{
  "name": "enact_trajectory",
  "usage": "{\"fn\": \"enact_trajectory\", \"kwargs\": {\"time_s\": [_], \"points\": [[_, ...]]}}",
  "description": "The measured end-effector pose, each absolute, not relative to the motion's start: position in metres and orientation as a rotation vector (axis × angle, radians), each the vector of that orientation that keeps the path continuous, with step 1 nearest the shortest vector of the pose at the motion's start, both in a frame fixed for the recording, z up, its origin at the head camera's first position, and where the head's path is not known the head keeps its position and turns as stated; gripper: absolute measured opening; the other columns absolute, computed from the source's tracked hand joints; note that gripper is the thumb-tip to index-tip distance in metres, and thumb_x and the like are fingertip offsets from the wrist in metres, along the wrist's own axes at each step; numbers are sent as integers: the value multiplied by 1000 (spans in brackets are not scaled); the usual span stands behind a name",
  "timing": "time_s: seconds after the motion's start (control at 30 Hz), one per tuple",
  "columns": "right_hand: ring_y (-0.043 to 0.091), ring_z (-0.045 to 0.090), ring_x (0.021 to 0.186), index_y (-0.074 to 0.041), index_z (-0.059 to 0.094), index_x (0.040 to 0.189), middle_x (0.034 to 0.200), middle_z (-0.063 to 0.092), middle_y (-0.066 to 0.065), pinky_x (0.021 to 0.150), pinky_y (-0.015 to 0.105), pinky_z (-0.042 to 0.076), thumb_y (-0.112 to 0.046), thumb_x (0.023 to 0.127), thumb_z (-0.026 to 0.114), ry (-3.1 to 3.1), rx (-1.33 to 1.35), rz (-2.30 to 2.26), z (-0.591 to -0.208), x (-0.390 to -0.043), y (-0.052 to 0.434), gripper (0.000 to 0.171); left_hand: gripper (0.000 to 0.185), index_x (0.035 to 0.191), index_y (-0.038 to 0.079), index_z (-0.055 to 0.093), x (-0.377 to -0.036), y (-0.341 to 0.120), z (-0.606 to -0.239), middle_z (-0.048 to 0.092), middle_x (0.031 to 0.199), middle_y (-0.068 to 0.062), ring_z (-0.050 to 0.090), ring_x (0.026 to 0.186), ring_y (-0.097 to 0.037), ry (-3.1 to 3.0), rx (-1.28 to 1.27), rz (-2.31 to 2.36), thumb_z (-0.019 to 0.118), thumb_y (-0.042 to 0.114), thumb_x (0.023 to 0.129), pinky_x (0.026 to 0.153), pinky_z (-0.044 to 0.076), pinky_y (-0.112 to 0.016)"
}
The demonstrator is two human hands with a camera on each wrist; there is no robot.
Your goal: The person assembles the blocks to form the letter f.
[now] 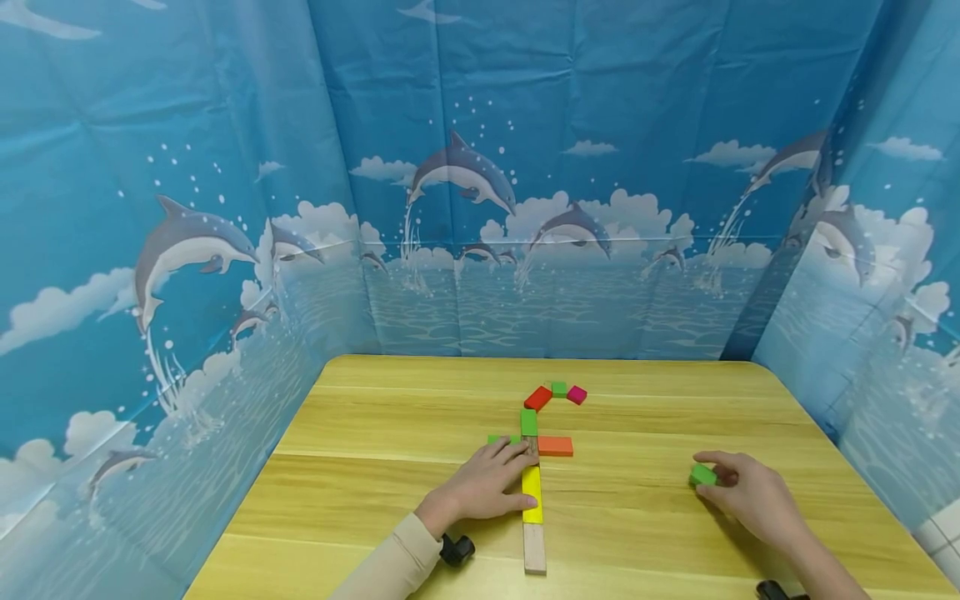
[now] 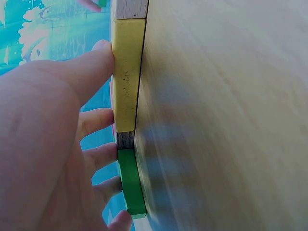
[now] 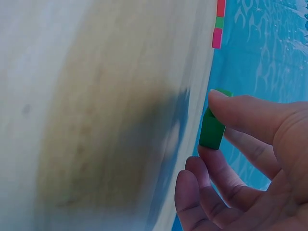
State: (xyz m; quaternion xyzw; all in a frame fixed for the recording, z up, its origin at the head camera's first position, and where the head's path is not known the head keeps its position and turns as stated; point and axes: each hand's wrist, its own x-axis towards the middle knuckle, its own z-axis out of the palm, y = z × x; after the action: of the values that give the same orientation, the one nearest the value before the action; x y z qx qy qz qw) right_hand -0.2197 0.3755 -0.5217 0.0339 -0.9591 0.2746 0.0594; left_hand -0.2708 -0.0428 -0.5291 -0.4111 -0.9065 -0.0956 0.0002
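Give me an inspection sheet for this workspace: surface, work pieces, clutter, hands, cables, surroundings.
Surface: light wooden table, planks running across, bare around the blocks.
Work pieces: a flat block pattern at the middle; yellow block and bare wood block in a line, green block and orange block beyond, then red block, small green block and magenta block in an arc. A loose green cube lies to the right.
Clutter: nothing seen.
Hands: left hand rests on the line of blocks, fingers straight; right hand pinches the green cube.
Cables: nothing seen.
Surroundings: blue dolphin-print backdrop on three sides.
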Motion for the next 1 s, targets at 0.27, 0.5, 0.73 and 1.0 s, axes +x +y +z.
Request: {"fn": "enact_trajectory", "kwargs": {"time_s": [0.27, 0.5, 0.73, 1.0], "points": [[21, 58, 86, -18, 63, 116, 97, 62, 3, 65, 39, 48, -39, 74, 73, -2858, 135, 826, -520, -224, 368, 48, 67, 144, 28, 24, -271, -43, -530, 18, 150, 1, 13, 136, -30, -2846, -1292, -304, 35, 62, 88, 105, 18, -52], [22, 58, 86, -17, 63, 114, 96, 61, 3, 66, 39, 48, -37, 73, 74, -2827, 151, 808, -519, -231, 359, 46, 67, 145, 28, 24, -271, -42, -531, 18, 150, 0, 13, 136, -30, -2845, -1291, -304, 37, 61, 88, 104, 19, -53], [22, 58, 86, -15, 63, 115, 94, 62, 3, 65, 39, 47, -36, 75, 73, -2805, 170, 802, -516, -240, 349, 46, 67, 144, 28, 24, -272, -43, -531, 18, 150, 1, 12, 136, -29, -2846, -1291, -307, 37, 62, 88, 104, 19, -53], [21, 57, 84, -15, 62, 115, 93, 62, 3, 63, 38, 47, -41, 76, 71, -2785, 173, 814, -516, -253, 338, 47, 67, 145, 28, 24, -272, -43, -530, 17, 150, 1, 13, 136, -30, -2850, -1285, -301, 37, 61, 88, 105, 18, -53]]}}
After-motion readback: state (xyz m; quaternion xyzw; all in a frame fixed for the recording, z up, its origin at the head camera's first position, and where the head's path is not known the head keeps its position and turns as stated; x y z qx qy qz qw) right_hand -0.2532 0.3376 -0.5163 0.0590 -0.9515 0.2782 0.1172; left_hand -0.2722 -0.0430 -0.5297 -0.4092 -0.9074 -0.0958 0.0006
